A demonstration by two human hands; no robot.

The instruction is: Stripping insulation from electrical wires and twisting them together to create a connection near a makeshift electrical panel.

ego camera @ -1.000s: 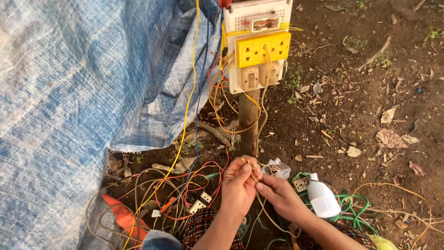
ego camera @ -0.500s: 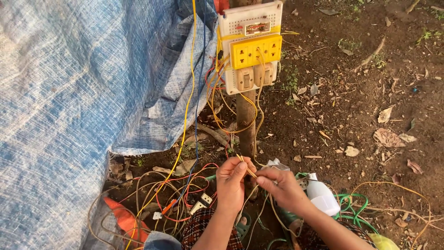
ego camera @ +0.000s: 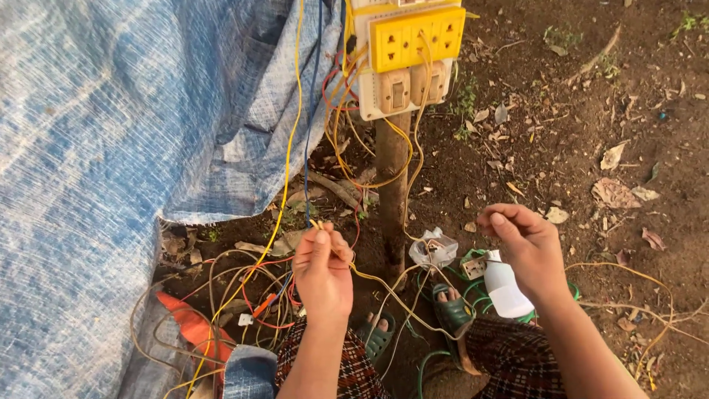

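My left hand [ego camera: 323, 267] pinches a thin yellow wire [ego camera: 384, 281] between thumb and fingers, just left of a wooden post [ego camera: 392, 192]. The wire trails down and right over my lap. My right hand [ego camera: 523, 247] is raised apart to the right, fingers curled together; whether it holds a wire end is too small to tell. On top of the post sits a board with a yellow socket strip [ego camera: 417, 37] and beige switches [ego camera: 410, 87], with yellow, red and blue wires hanging from it.
A blue tarpaulin [ego camera: 111, 148] covers the left side. A tangle of wires [ego camera: 236, 295] lies on the dirt by my knee. A white bulb [ego camera: 506, 284], a plastic bag [ego camera: 434, 247], green cable and my sandalled feet [ego camera: 450, 310] are below. Dry leaves litter the ground.
My hands were together at the wire by the post. They have separated: the right hand pulled away to the right, the left stays holding the yellow wire. The view tilted down slightly.
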